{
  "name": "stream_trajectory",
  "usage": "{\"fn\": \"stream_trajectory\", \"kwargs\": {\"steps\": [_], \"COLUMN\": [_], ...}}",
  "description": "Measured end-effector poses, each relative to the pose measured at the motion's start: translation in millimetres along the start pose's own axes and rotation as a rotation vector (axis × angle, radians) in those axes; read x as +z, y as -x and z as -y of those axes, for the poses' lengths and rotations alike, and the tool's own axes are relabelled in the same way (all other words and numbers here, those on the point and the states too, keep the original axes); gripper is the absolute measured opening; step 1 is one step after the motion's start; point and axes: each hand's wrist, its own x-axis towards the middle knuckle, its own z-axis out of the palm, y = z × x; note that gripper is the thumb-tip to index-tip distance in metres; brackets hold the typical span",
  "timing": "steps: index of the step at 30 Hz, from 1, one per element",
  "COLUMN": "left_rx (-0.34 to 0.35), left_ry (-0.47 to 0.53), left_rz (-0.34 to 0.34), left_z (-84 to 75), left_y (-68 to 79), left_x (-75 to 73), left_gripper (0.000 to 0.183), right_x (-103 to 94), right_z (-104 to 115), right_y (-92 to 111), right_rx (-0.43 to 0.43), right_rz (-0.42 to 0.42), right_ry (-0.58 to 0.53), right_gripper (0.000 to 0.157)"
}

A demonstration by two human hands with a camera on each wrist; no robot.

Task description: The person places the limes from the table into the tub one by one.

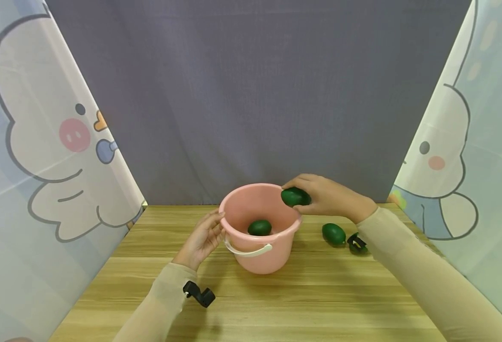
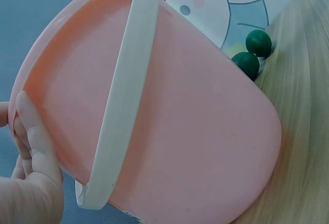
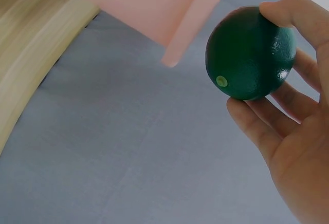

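A pink bucket (image 1: 272,254) with a white handle (image 1: 251,251) stands upright on the wooden table. My left hand (image 1: 201,240) grips its rim at the left, thumb on the outer wall, as the left wrist view shows. One dark green lime (image 1: 259,227) lies inside the bucket. Over the right side of the rim, my right hand (image 1: 325,197) holds another glossy lime (image 3: 252,54) between thumb and fingertips. The right wrist view shows the pale stem spot on this fruit, with the bucket's rim close beside it.
To the right of the bucket, a lime (image 1: 333,234) lies on the table (image 1: 251,308). A further lime (image 1: 358,248) beside it is partly hidden by the right wrist's black mount. A grey curtain (image 1: 251,95) hangs behind, with cartoon-print curtains (image 1: 41,142) on both sides.
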Motion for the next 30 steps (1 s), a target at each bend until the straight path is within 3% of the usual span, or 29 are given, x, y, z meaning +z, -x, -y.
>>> {"fn": "stream_trajectory", "kwargs": {"steps": [8, 30], "left_rx": [-0.004, 0.014], "left_ry": [0.004, -0.015], "left_rz": [0.001, 0.041], "left_z": [1.0, 2.1], "left_y": [-0.9, -1.2], "left_x": [1.5, -0.7], "left_gripper": [0.025, 0.028], "right_x": [0.6, 13.0], "right_z": [5.2, 11.3], "right_y": [-4.6, -18.5], "right_rx": [0.021, -0.025], "right_rz": [0.030, 0.034], "right_ry": [-0.016, -0.020], "right_gripper": [0.048, 0.046]}}
